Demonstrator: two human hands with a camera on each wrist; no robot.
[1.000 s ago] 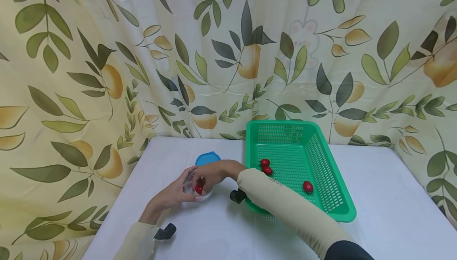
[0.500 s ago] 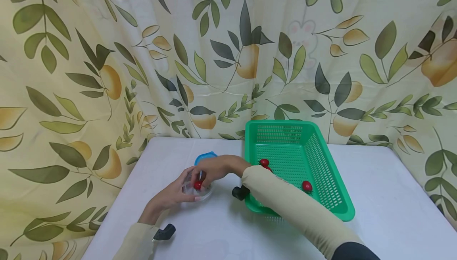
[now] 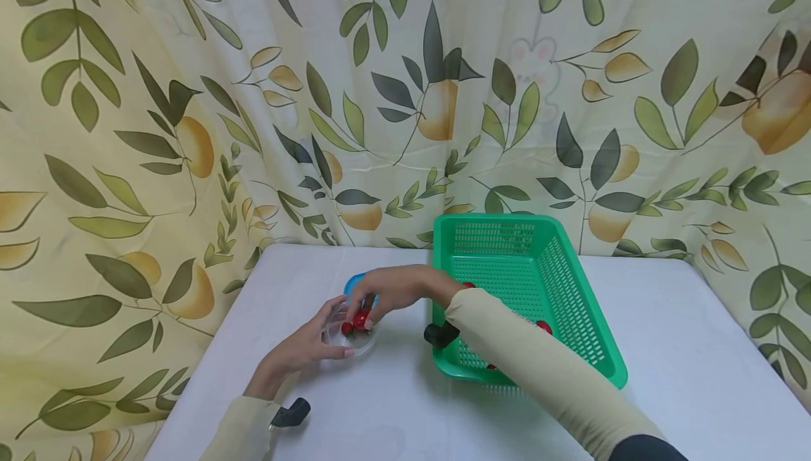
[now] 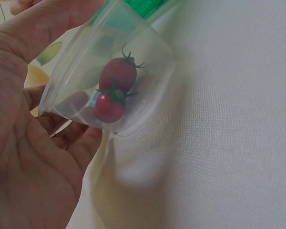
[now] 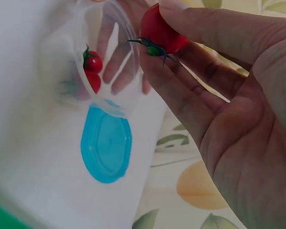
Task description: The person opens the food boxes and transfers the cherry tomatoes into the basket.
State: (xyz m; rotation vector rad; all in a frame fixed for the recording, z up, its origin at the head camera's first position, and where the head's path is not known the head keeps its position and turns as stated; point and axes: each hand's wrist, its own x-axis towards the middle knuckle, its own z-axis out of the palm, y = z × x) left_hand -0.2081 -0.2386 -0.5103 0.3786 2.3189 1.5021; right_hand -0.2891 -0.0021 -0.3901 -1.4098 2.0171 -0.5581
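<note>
In the head view my left hand holds a clear plastic tub with its fingers and thumb around the side. Two red cherry tomatoes with green stems lie together inside, seen through the wall in the left wrist view. At the tub's mouth is my right hand. Its thumb and fingers pinch another cherry tomato, whose green calyx faces the tub in the right wrist view. Behind the tub a blue lid lies on the table, partly hidden by my right hand in the head view.
A green plastic basket stands to the right, under my right forearm. A few red cherry tomatoes show in it, partly covered by the sleeve. White cloth covers the table. A leaf-patterned curtain hangs behind and to the left.
My right hand has risen slightly and moved right, still pinching a tomato. A tomato inside the tub now shows beside it. My left hand and the tub have stayed nearly in place.
</note>
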